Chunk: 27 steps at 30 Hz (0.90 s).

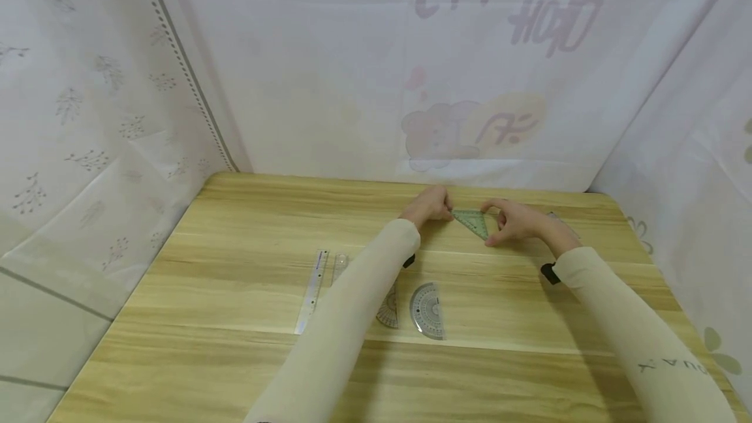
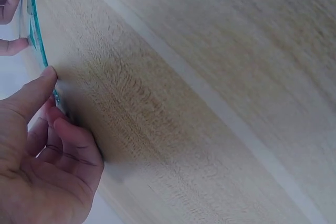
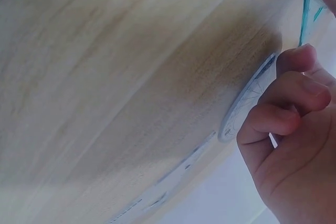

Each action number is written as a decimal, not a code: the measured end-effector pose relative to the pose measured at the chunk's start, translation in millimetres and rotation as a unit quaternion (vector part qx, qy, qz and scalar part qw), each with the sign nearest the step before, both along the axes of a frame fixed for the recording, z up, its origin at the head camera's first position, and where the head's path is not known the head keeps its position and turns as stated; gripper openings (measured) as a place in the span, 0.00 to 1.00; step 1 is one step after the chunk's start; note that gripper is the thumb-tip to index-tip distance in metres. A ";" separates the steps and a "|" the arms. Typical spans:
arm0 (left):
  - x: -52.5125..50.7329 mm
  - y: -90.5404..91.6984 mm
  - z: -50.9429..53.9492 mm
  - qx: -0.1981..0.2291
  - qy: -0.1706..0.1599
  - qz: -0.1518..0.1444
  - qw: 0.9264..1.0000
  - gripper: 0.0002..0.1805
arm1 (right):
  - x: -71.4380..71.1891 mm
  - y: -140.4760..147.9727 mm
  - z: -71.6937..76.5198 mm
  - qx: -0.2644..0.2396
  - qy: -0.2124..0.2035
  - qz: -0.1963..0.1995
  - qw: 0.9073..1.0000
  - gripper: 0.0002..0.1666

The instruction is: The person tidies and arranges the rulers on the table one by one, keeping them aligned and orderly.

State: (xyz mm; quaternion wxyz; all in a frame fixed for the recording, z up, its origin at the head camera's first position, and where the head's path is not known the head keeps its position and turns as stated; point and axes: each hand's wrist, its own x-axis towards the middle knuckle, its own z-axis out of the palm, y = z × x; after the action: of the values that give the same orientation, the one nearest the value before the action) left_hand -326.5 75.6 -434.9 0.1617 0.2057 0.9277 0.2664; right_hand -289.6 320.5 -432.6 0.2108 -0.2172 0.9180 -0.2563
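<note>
A green translucent set square (image 1: 473, 222) is held between both hands near the table's back edge. My left hand (image 1: 431, 206) pinches its left corner; in the left wrist view the thumb and fingers of that hand (image 2: 52, 156) meet at the end of the green edge (image 2: 38, 30). My right hand (image 1: 519, 220) grips its right side, thumb at the lower corner and a finger at the upper one. In the right wrist view the other fingers of this hand (image 3: 299, 114) are curled beside the green piece (image 3: 305, 14).
Nearer the front lie a clear straight ruler (image 1: 311, 291), a second clear piece (image 1: 339, 265), a protractor (image 1: 427, 311) and another protractor (image 1: 388, 309) partly behind my left sleeve. A clear piece (image 1: 555, 216) lies behind my right wrist. Patterned cloth hangs around the table.
</note>
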 end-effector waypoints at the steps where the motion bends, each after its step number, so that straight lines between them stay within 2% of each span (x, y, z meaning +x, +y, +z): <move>1: 0.7 -0.5 0.5 0.002 0.000 -0.001 1.000 0.08 | -0.3 0.0 -0.5 0.001 0.000 0.000 1.000 0.47; 9: -10.7 3.3 -6.3 -0.029 -0.008 -0.014 0.999 0.09 | 0.2 -2.2 -0.3 -0.008 -0.008 -0.004 1.000 0.45; 12: -9.4 1.6 -5.3 -0.026 -0.004 -0.022 0.999 0.08 | 0.6 -3.2 -0.2 -0.016 -0.012 -0.006 1.000 0.45; 15: -9.5 1.0 -5.6 -0.020 -0.014 -0.019 1.000 0.07 | 1.2 -3.5 -0.9 -0.019 -0.017 -0.013 1.000 0.43; 18: -11.4 1.3 -7.5 -0.012 -0.027 -0.015 0.999 0.07 | 1.9 -3.0 -1.0 -0.026 -0.016 -0.015 0.999 0.37; 24: -15.6 0.8 -12.0 0.011 -0.044 -0.004 0.999 0.08 | 3.7 -2.0 -0.1 -0.047 -0.002 0.000 0.999 0.16; 27: -16.1 -2.9 -11.6 0.034 -0.048 -0.003 0.998 0.08 | 3.1 -2.5 2.0 -0.051 0.000 0.004 0.999 0.13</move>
State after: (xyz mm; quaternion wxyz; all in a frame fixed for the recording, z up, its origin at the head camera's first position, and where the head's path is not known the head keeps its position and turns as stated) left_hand -342.6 72.7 -446.5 0.2000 0.2003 0.9087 0.3068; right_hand -286.5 317.9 -430.7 0.2006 -0.2309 0.9030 -0.3018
